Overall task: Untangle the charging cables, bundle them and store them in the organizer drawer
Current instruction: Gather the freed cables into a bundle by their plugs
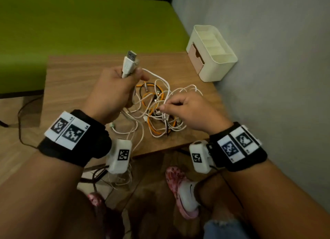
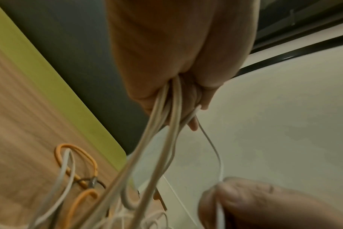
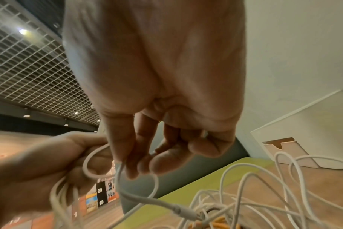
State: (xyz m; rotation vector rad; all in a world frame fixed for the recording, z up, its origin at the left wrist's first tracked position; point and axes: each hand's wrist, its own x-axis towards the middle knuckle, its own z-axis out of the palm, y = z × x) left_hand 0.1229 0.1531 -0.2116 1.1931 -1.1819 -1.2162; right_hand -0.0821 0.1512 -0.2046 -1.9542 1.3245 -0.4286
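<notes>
my left hand (image 1: 114, 88) grips a white usb cable (image 1: 129, 63) (plug up). my right hand (image 1: 185, 110) pinches a white strand above the tangle (image 1: 157, 110) on the desk (image 1: 75, 78).

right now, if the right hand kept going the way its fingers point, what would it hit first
Most likely the left hand. The right hand pinches a white cable, fingertips aimed left across the tangled cables toward it. Depth is unclear; it might brush raised loops first.
</notes>
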